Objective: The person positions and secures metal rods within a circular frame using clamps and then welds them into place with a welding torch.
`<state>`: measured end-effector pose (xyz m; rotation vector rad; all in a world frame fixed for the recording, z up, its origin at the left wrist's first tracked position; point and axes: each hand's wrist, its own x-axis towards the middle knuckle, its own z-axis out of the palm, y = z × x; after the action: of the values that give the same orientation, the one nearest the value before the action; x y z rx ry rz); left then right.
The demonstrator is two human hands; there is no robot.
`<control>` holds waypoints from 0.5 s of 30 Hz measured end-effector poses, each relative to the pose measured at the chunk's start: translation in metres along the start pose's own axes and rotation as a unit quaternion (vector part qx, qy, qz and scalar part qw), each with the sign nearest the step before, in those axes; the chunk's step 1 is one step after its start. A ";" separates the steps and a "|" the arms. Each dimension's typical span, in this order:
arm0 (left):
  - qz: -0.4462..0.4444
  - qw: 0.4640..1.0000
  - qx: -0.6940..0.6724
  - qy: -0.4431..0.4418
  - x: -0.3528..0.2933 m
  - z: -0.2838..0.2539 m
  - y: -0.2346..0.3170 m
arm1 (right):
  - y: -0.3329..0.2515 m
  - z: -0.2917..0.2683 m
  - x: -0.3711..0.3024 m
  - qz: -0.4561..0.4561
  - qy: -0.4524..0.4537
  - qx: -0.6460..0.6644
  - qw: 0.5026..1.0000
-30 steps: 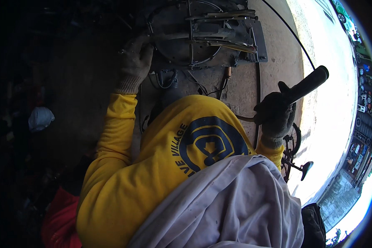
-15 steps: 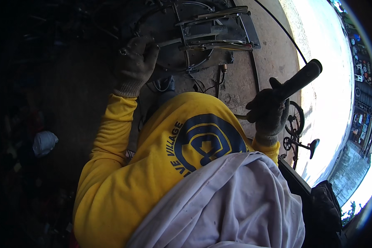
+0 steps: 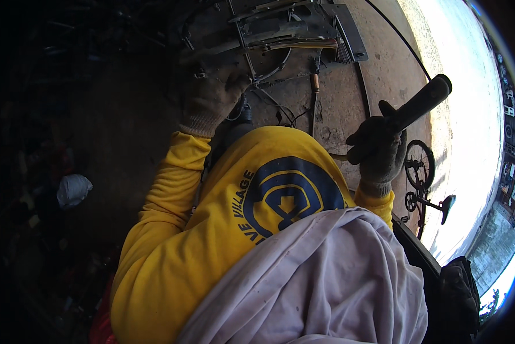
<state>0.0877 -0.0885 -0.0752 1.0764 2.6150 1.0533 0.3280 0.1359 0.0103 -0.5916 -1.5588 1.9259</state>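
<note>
My left hand (image 3: pixel 214 100), in a dark, worn knit glove, is at the near edge of a round metal frame (image 3: pixel 243 40). Its fingers look curled against the end of a crossbar on the ring; shadow hides part of the grip. Flat strips (image 3: pixel 292 45) lie across the bars of the frame. Out to the right, my gloved right hand (image 3: pixel 380 146) is closed round a thick, dark cylindrical handle (image 3: pixel 423 103) that points up and to the right. A short yellowish piece (image 3: pixel 339 156) shows beside that hand; what it belongs to is unclear.
A tool with an orange-brown grip (image 3: pixel 315 83) is beyond my knees, near cables (image 3: pixel 283 106) on the floor. A dark flat plate (image 3: pixel 349 31) is at the frame's right. A bicycle (image 3: pixel 421 178) stands at right. A pale bundle (image 3: pixel 74 190) is at left, in shadow.
My left hand has come nearer and to the right, to the frame's near edge. The frame has shifted away and slightly left. My right hand still holds the dark handle.
</note>
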 end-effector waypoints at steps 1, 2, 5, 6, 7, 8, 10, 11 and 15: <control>-0.008 1.000 -0.014 -0.002 0.004 0.003 0.004 | 0.000 -0.003 -0.001 -0.001 -0.004 -0.002 1.000; -0.007 1.000 -0.012 -0.003 0.008 0.005 0.009 | 0.000 -0.005 -0.002 -0.001 -0.008 -0.003 1.000; -0.084 0.994 0.067 -0.033 0.021 0.010 0.012 | 0.002 -0.016 -0.007 -0.007 -0.013 0.002 1.000; -0.073 0.996 0.052 -0.015 0.022 0.018 0.003 | 0.003 -0.020 -0.006 -0.004 -0.010 0.008 1.000; -0.062 0.997 0.040 -0.002 0.023 0.020 0.004 | 0.007 -0.024 -0.007 -0.011 -0.003 0.012 1.000; -0.061 0.997 0.048 -0.011 0.023 0.020 0.006 | 0.010 -0.030 -0.008 -0.018 0.004 0.016 1.000; -0.124 0.992 -0.029 -0.026 0.025 0.018 0.014 | 0.015 -0.040 -0.008 -0.006 0.035 0.040 0.999; -0.124 0.991 -0.019 -0.036 0.025 0.016 0.014 | 0.019 -0.046 -0.009 0.000 0.059 0.055 0.997; -0.071 0.997 0.019 -0.025 0.015 -0.012 0.002 | 0.035 -0.078 -0.007 -0.029 0.099 0.041 0.994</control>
<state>0.0735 -0.0844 -0.0634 0.8974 2.6367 0.9390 0.3790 0.1820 -0.0414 -0.6732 -1.3517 1.8193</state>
